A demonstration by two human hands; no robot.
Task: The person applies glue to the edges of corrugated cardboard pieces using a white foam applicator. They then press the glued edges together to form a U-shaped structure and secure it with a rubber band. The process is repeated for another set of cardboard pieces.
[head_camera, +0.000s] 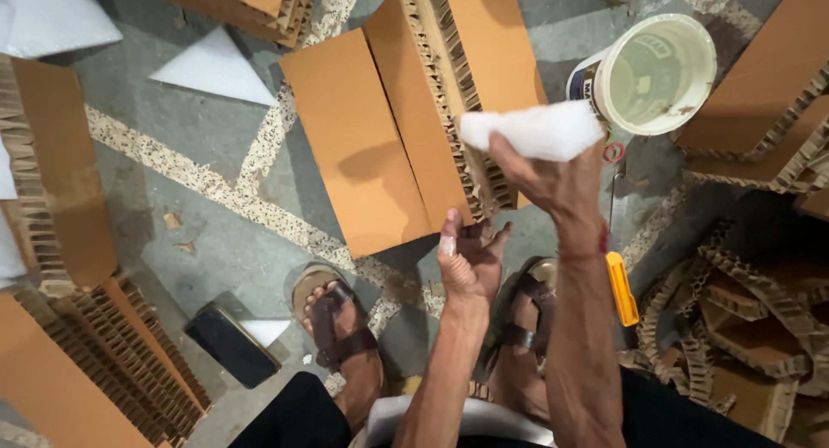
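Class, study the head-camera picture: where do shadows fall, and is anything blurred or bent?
Head view: soft light; the right hand casts a shadow on the brown cardboard panel; white foam block slightly overexposed; frame edges bend, wide-angle; nothing badly blurred.

The honeycomb board (406,129) is orange-tan with a paler brown cell pattern along its edge. The sponge (531,130) is white, the bucket (656,72) creamy white. The floor (216,224) is grey with speckled cream bands. The 2 sandals (332,323) are brown, the knife (622,288) yellow.
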